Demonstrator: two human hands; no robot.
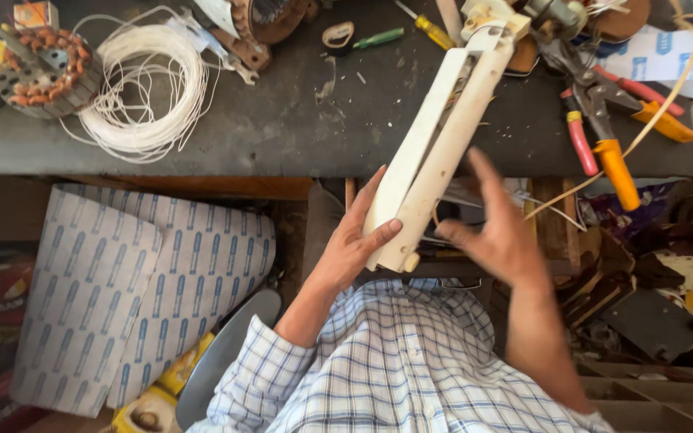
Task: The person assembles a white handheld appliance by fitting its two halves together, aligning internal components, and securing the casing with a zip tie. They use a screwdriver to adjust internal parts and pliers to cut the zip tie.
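A long cream-white plastic housing [435,144] slants from the dark workbench [298,120] down toward my chest. My left hand [354,236] grips its lower end, thumb across the front face. My right hand [499,228] hovers just right of that end with fingers spread, blurred, holding nothing. The housing's upper end [495,20] rests among parts on the bench.
A coil of white wire [150,88] and a copper-wound motor stator [42,68] lie at the left of the bench. Pliers and cutters with red and orange handles [603,120] lie at the right, screwdrivers [411,28] behind. Patterned sheets [138,289] lean below left; scrap parts [651,297] pile at right.
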